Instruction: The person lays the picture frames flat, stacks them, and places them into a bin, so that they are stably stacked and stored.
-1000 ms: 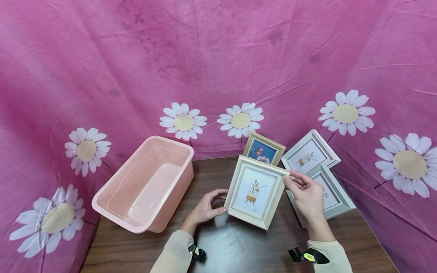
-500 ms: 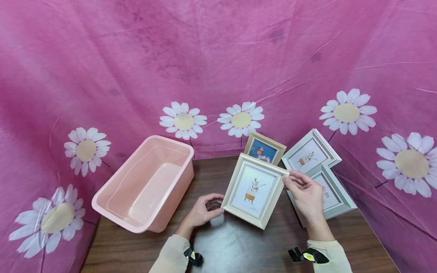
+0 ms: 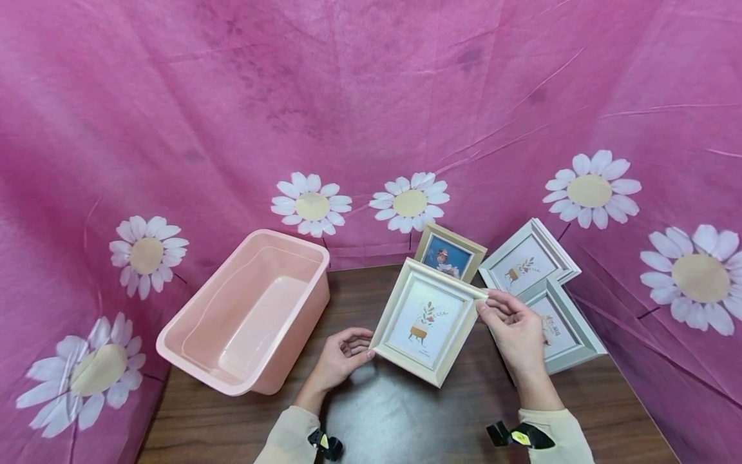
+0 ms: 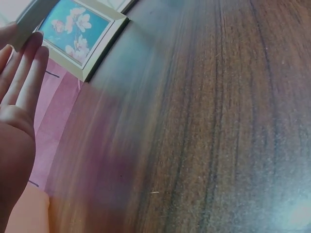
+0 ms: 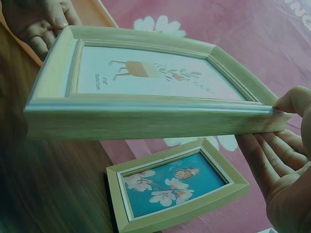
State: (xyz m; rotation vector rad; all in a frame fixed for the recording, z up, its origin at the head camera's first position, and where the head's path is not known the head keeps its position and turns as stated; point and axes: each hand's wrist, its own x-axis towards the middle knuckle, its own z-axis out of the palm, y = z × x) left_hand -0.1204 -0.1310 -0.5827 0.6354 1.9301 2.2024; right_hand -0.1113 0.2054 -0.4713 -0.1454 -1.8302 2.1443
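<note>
A cream picture frame with a potted-plant print is held above the table, its face tilted up. My right hand pinches its upper right corner, thumb on the face and fingers behind, as the right wrist view shows. At the lower left corner, my left hand has its thumb on the edge with fingers behind; the left wrist view shows the frame's edge between thumb and fingertips. Behind it lies a tan picture frame with a blossom and butterfly picture, partly covered in the head view.
To the left stands a pink plastic bin with nothing in it. A pale picture frame and a grey-green picture frame overlap at the right. Pink flowered cloth hangs behind the wooden table.
The cream picture frame has shifted slightly left, with both hands moving along with it. Its tilt changes a little. The bin and the other frames stay where they were.
</note>
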